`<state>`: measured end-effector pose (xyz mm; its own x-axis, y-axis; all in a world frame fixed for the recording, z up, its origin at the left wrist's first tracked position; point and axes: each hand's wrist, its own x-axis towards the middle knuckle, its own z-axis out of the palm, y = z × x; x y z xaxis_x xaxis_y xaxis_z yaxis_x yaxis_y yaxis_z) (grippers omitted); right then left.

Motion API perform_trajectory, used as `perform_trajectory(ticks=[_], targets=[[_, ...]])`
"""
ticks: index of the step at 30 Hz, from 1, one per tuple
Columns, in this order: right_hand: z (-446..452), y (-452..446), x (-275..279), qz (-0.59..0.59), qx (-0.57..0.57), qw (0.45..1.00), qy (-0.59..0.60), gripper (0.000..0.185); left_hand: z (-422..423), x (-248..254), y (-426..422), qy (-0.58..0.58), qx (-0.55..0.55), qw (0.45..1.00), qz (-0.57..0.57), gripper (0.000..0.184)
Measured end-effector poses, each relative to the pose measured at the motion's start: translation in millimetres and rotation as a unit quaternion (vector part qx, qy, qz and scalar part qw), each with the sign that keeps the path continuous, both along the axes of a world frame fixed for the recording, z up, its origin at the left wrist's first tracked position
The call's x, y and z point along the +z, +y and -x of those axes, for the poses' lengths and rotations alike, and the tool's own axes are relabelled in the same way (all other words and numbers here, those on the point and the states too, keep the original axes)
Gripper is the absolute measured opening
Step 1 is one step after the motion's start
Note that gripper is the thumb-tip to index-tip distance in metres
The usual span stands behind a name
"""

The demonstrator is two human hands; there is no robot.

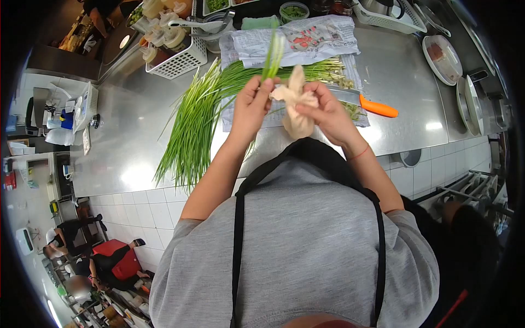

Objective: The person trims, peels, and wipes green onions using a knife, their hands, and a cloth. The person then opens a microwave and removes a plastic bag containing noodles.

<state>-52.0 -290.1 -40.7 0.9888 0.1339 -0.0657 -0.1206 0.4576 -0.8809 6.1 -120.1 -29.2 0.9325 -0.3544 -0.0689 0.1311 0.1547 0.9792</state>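
My left hand (252, 105) pinches a few green onion stalks (273, 54), their pale ends pointing up. Close beside it, my right hand (328, 112) grips a crumpled beige cloth (298, 104). Under both hands, more green onions (240, 76) lie across newspaper (344, 38), their root ends to the right. A large bundle of green onions (191, 131) spreads on the steel counter (131, 126) to the left. A knife with an orange handle (378, 106) rests right of my right hand, its blade partly over the onions.
A white basket of bottles (180, 60) stands at the back left, and a white basket (391, 19) at the back right. Lidded container (442, 59) and plates (469, 106) line the right side. People (90, 268) are at lower left.
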Motion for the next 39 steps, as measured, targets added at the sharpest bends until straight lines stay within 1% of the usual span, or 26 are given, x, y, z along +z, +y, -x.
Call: perform_trajectory(ticks=[2, 4, 6, 8, 9, 10, 11, 13, 14, 15, 16, 17, 18, 19, 21, 23, 24, 26, 28, 29, 30, 32, 33, 36, 37, 39], targets=[[-8, -10, -4, 0.069, -0.008, 0.997, -0.029, 0.024, 1, 8, 0, 0.022, 0.006, 1.0, 0.015, 0.02], [-11, -13, 3, 0.184, 0.012, 0.974, -0.128, 0.021, 2, 9, 0, 0.017, -0.052, 0.997, -0.055, 0.019], [-8, -5, 21, 0.176, -0.031, 0.969, -0.169, 0.02, 2, 11, 1, 0.005, -0.043, 0.998, -0.046, 0.019], [-7, -5, 39, 0.416, -0.15, 0.844, -0.305, 0.02, -2, 16, 2, -0.021, -0.022, 0.999, -0.028, 0.018], [-8, -8, 40, 0.446, -0.175, 0.809, -0.339, 0.02, -1, 21, 4, -0.066, 0.007, 0.997, -0.042, 0.017], [-6, -12, 43, 0.456, -0.136, 0.826, -0.302, 0.019, -4, 15, 0, -0.111, 0.047, 0.993, 0.003, 0.014], [-3, -15, 45, 0.464, -0.094, 0.839, -0.268, 0.019, -7, 12, 4, -0.147, 0.051, 0.987, -0.042, 0.014], [-1, -7, 42, 0.3, -0.04, 0.94, -0.156, 0.015, -6, 23, 7, -0.196, 0.074, 0.975, -0.075, 0.014], [-2, -6, 35, 0.209, -0.01, 0.968, -0.141, 0.015, -4, 32, 3, -0.21, 0.087, 0.972, -0.061, 0.015], [-6, -11, 20, 0.068, 0.03, 0.997, -0.027, 0.02, -5, 33, 1, -0.219, 0.082, 0.971, -0.053, 0.016], [-7, 1, 19, 0.015, 0.027, 0.999, 0.037, 0.031, -8, 33, 0, -0.228, 0.073, 0.97, -0.045, 0.017], [-6, 7, 11, 0.023, 0.015, 0.995, 0.095, 0.031, -5, 39, -2, -0.202, 0.049, 0.977, -0.05, 0.017], [-6, 10, 4, 0.085, 0.073, 0.991, 0.079, 0.031, -2, 46, -3, -0.174, 0.022, 0.983, -0.054, 0.016], [-7, 3, 8, 0.239, 0.161, 0.952, 0.104, 0.031, 3, 50, -5, -0.184, 0.033, 0.981, -0.055, 0.016], [2, 5, 5, 0.308, 0.146, 0.94, 0.021, 0.036, 14, 54, -9, -0.146, -0.085, 0.985, -0.021, 0.019], [2, 1, -33, 0.331, 0.129, 0.934, -0.04, 0.039, 23, 63, -5, -0.23, -0.055, 0.971, -0.039, 0.021], [-7, -2, -67, 0.067, 0.132, 0.988, 0.037, 0.043, 23, 68, -3, -0.307, -0.029, 0.95, -0.057, 0.023], [-12, -1, -70, -0.203, 0.134, 0.965, 0.104, 0.047, 15, 61, 5, -0.346, 0.007, 0.937, -0.042, 0.024], [4, 6, -21, -0.249, 0.082, 0.963, 0.064, 0.053, 11, 52, 20, -0.243, 0.006, 0.964, -0.107, 0.023], [0, 5, -16, -0.258, 0.038, 0.954, 0.146, 0.046, 16, 52, 20, -0.161, -0.032, 0.983, -0.077, 0.022], [-4, 4, -12, -0.268, -0.013, 0.937, 0.224, 0.04, 19, 46, 18, -0.165, -0.033, 0.983, -0.078, 0.022], [-10, 3, -24, -0.096, 0.039, 0.994, 0.032, 0.03, 22, 30, 13, -0.321, -0.07, 0.919, -0.218, 0.02], [-13, 5, -23, -0.008, 0.034, 0.998, -0.056, 0.025, 25, 25, 11, -0.32, -0.041, 0.917, -0.236, 0.019], [-14, 14, -10, -0.043, -0.058, 0.997, -0.04, 0.021, 29, 17, 11, -0.345, -0.011, 0.904, -0.254, 0.019], [-15, 15, -2, -0.118, -0.117, 0.986, 0.007, 0.021, 31, 16, 10, -0.335, -0.005, 0.906, -0.258, 0.021], [-25, 1, -1, -0.148, -0.13, 0.98, 0.0, 0.021, 30, 19, 14, -0.321, -0.039, 0.913, -0.25, 0.022]])
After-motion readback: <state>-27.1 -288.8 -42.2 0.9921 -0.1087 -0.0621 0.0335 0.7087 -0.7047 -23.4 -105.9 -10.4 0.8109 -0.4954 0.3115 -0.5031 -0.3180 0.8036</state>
